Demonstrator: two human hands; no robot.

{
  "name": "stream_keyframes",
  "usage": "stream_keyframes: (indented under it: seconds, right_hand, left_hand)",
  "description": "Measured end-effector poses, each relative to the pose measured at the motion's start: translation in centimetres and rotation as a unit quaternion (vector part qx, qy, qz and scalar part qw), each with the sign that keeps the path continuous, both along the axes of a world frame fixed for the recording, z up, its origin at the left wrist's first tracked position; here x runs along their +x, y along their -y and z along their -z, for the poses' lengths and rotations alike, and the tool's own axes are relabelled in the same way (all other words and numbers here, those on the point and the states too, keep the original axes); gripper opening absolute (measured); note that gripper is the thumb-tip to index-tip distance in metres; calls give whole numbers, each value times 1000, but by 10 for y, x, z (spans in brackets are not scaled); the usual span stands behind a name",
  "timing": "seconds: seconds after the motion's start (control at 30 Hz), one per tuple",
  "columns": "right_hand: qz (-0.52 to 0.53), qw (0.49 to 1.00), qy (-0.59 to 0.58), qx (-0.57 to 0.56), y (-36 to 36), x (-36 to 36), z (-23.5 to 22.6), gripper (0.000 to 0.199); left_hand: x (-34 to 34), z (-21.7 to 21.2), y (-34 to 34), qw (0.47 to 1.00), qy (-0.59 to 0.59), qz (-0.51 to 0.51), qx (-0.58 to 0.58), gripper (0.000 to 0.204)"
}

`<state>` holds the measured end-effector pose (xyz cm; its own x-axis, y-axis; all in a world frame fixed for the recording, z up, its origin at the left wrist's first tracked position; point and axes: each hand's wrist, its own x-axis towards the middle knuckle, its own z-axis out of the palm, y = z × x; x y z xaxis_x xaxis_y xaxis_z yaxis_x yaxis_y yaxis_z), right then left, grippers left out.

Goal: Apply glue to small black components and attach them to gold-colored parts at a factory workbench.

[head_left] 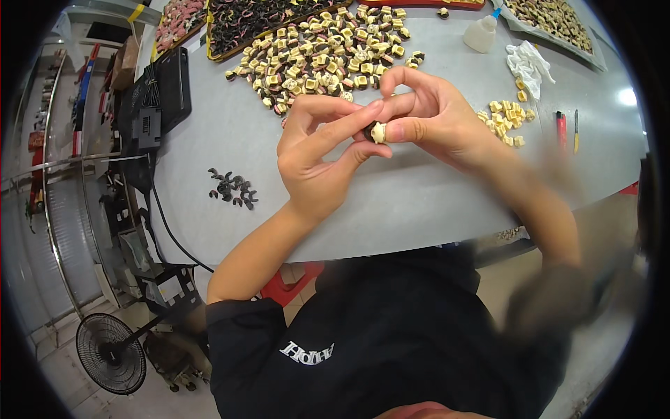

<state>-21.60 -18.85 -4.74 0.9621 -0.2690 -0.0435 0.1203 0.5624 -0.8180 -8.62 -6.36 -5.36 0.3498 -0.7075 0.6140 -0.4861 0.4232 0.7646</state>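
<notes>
Between the fingertips of both hands, above the middle of the table, is a small cream-and-black molded piece. My left hand pinches its dark side with thumb and fingers. My right hand presses the cream side with the thumb, its index finger curled above. Fingers partly cover the piece. Just beyond the hands spreads a heap of similar cream, black and pink pieces. Small black curved pieces lie left of my left forearm. Loose cream pieces are scattered right of my right hand.
Trays of black-and-pink curved parts and pink parts stand far left, beside a black device with cables. Far right are a white bottle, crumpled tissue, a filled tray and a red pen-like stick.
</notes>
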Motion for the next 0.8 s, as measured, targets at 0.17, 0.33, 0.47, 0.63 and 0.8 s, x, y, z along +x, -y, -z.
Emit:
stream_keyframes:
  seconds: [0.17,0.33,0.47,0.63,0.8]
  right_hand:
    - [8,998,60,-33,0,-1,-1,37]
    - [-4,998,52,-21,-7,-2,-7,43]
    - [8,998,48,-26,-5,-2,-5,44]
    - [17,998,29,-45,-1,-3,0,50]
    - [11,998,32,-62,-2,-4,-9,41]
  left_hand:
    - [7,5,2,991,117,5,-70,37]
    - [8,6,0,974,195,-14,-112,37]
    - [5,2,2,975,194,-18,-106,35]
    - [2,-5,1,997,47,48,-24,34]
    - [10,-4,3,991,100,66,-53,35]
